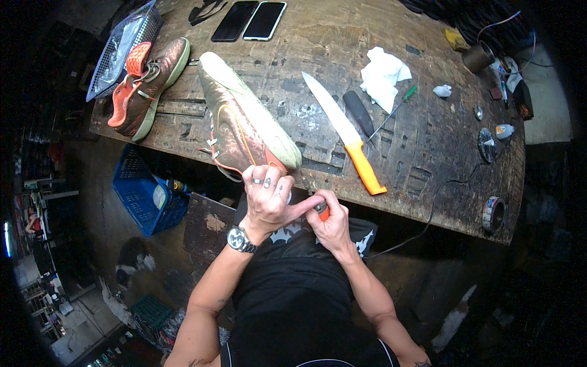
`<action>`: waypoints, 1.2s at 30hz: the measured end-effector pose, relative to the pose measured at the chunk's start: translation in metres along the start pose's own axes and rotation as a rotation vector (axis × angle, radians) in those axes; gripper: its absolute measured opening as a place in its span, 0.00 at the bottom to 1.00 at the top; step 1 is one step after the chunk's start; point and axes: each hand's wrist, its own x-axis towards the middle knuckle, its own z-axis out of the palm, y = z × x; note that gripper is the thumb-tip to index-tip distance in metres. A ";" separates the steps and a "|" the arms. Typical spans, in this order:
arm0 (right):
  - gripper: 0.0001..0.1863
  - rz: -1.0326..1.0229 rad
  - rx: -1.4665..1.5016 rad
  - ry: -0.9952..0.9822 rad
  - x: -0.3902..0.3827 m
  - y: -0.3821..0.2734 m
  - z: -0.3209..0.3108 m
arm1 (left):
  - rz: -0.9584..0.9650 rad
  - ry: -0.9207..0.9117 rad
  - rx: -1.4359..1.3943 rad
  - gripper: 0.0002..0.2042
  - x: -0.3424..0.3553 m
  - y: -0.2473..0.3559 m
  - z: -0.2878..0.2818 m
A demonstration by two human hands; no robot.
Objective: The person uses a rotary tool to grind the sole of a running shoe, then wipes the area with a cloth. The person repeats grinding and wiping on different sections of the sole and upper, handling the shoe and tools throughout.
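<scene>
A brown and orange sports shoe (235, 122) with a pale green sole lies on its side at the table's front edge, its heel toward me. My left hand (267, 199) is closed round the heel end, its thumb stretched toward my right hand. Just right of it, my right hand (331, 226) is wrapped round a tool's orange-red and dark handle (323, 211). The tool's working end is hidden behind my hands. The matching shoe (150, 92) stands at the far left. To the right lies a long knife (351, 147) with an orange handle.
Beside the knife are a dark handle (358, 113), a thin green-handled tool (394, 114) and white crumpled cloth (384, 76). Two phones (264, 21) lie at the back. A tape roll (494, 214) sits front right. A blue crate (150, 192) stands below the table.
</scene>
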 end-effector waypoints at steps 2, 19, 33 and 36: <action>0.19 0.011 -0.007 -0.004 -0.002 0.000 0.000 | -0.002 0.001 -0.003 0.27 0.000 0.000 0.000; 0.19 -0.056 0.005 0.054 -0.001 0.004 0.008 | -0.018 0.019 -0.032 0.27 -0.001 0.001 0.000; 0.19 -0.053 -0.025 0.055 0.000 0.006 0.009 | -0.019 0.015 -0.020 0.27 0.000 0.000 0.000; 0.19 -0.053 -0.018 0.055 0.000 0.006 0.009 | -0.015 0.016 -0.022 0.28 0.001 0.000 -0.001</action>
